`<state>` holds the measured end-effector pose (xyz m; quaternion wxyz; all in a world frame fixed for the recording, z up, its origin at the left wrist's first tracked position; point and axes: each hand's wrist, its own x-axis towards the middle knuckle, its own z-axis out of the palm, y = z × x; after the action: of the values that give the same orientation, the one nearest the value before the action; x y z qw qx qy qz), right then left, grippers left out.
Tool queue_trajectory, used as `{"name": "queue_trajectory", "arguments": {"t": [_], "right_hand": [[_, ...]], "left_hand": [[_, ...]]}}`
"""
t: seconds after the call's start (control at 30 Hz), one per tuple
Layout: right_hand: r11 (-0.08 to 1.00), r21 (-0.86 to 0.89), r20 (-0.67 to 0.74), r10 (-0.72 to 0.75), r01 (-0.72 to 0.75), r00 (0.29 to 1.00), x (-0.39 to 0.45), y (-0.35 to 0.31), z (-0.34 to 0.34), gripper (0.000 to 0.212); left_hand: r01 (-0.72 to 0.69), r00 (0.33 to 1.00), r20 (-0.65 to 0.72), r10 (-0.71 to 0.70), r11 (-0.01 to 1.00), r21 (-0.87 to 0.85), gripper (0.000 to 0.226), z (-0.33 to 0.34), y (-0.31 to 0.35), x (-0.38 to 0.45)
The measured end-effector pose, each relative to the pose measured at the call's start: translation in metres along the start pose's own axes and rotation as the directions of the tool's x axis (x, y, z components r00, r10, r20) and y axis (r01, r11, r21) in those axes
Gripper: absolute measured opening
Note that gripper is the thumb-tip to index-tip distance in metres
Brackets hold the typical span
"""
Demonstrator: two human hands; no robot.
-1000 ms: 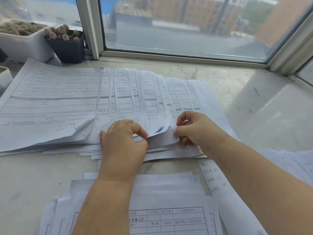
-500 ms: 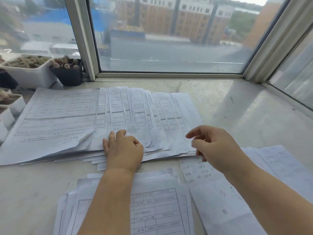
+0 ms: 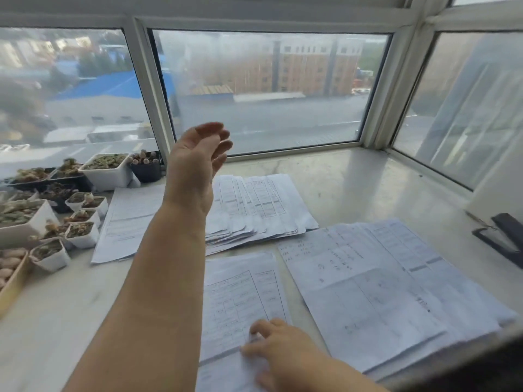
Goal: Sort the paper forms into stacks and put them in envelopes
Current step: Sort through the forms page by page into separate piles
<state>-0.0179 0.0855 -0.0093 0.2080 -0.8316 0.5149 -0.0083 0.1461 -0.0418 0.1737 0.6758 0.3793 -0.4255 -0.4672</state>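
A person's right hand [image 3: 278, 353] rests at the near edge of a pale stone sill [image 3: 353, 188], its fingers lying fairly flat on the closest stack of forms [image 3: 243, 298], a pile whose top sheet carries a ruled table. Just to the right lies a second, wider stack [image 3: 376, 281] of sheets spread loosely over one another, with handwriting on the upper page. The left hand [image 3: 198, 162] is raised in the air above the sill, palm turned inward, fingers relaxed and slightly curved, holding nothing. Beyond it a third batch, the fanned forms [image 3: 260, 205], lies overlapped in a row beside one larger sheet [image 3: 127, 219]. White succulent pots [image 3: 82, 233] crowd the left side; a dark stapler [image 3: 506, 236] sits at far right. Window panes [image 3: 266, 89] look out on buildings.
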Motion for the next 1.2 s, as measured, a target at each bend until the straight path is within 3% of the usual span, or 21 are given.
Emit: {"name": "queue_trajectory", "arguments": {"t": [0.03, 0.07, 0.13, 0.2, 0.27, 0.33, 0.43, 0.53, 0.63, 0.8, 0.93, 1.03, 1.1, 1.2], "right_hand": [[0.994, 0.106, 0.090, -0.049, 0.040, 0.995, 0.007, -0.008, -0.002, 0.042], [0.986, 0.166, 0.181, -0.006, -0.024, 0.983, 0.004, -0.004, -0.008, 0.042], [0.945, 0.309, 0.058, 0.097, -0.110, 0.994, -0.015, 0.010, -0.013, 0.038], [0.894, 0.397, 0.015, 0.221, -0.209, 0.975, -0.022, 0.019, -0.019, 0.033], [0.832, 0.487, 0.005, 0.301, -0.266, 0.953, -0.035, 0.029, -0.014, 0.031], [0.761, 0.572, 0.037, 0.348, -0.305, 0.937, -0.047, 0.031, -0.008, 0.030], [0.597, 0.710, 0.087, 0.451, -0.373, 0.888, -0.059, 0.023, 0.000, 0.028], [0.581, 0.708, 0.094, 0.486, -0.402, 0.869, -0.069, 0.017, 0.002, 0.026], [0.612, 0.666, 0.100, 0.494, -0.426, 0.864, -0.077, 0.012, 0.003, 0.022], [0.568, 0.701, 0.132, 0.491, -0.431, 0.861, -0.088, 0.003, 0.008, 0.020], [0.557, 0.728, 0.093, 0.498, -0.400, 0.862, -0.096, 0.003, 0.014, 0.018], [0.544, 0.756, 0.051, 0.508, -0.365, 0.860, -0.105, 0.004, 0.019, 0.018], [0.515, 0.791, 0.019, 0.521, -0.332, 0.853, -0.114, 0.003, 0.023, 0.017], [0.455, 0.834, -0.028, 0.601, -0.313, 0.799, -0.127, 0.004, 0.032, 0.013]], "left_hand": [[-0.032, 0.996, 0.087, 0.017, 0.983, 0.181, 0.022, -0.001, 0.002, -0.020], [-0.068, 0.984, 0.180, 0.000, 0.924, 0.375, 0.021, -0.006, -0.005, -0.043], [-0.130, 0.923, 0.347, -0.167, 0.713, 0.689, 0.018, -0.026, -0.037, -0.094], [-0.175, 0.843, 0.373, -0.388, 0.458, 0.871, 0.014, -0.059, -0.078, -0.150], [-0.206, 0.806, 0.341, -0.484, 0.311, 0.928, 0.009, -0.090, -0.110, -0.195], [-0.274, 0.825, 0.381, -0.416, 0.294, 0.915, 0.013, -0.105, -0.126, -0.221], [-0.335, 0.836, 0.418, -0.356, 0.272, 0.902, 0.049, -0.100, -0.120, -0.239], [-0.407, 0.780, 0.440, -0.444, 0.175, 0.897, 0.073, -0.092, -0.113, -0.253], [-0.438, 0.739, 0.477, -0.477, 0.198, 0.877, 0.078, -0.096, -0.108, -0.260], [-0.466, 0.698, 0.503, -0.510, 0.210, 0.860, 0.072, -0.111, -0.106, -0.273], [-0.383, 0.688, 0.495, -0.531, 0.313, 0.869, 0.060, -0.131, -0.105, -0.273], [-0.359, 0.671, 0.539, -0.509, 0.414, 0.837, 0.037, -0.145, -0.103, -0.268], [-0.389, 0.701, 0.567, -0.432, 0.435, 0.812, 0.025, -0.153, -0.105, -0.266], [-0.442, 0.786, 0.563, -0.255, 0.404, 0.801, 0.026, -0.150, -0.106, -0.269]]}}
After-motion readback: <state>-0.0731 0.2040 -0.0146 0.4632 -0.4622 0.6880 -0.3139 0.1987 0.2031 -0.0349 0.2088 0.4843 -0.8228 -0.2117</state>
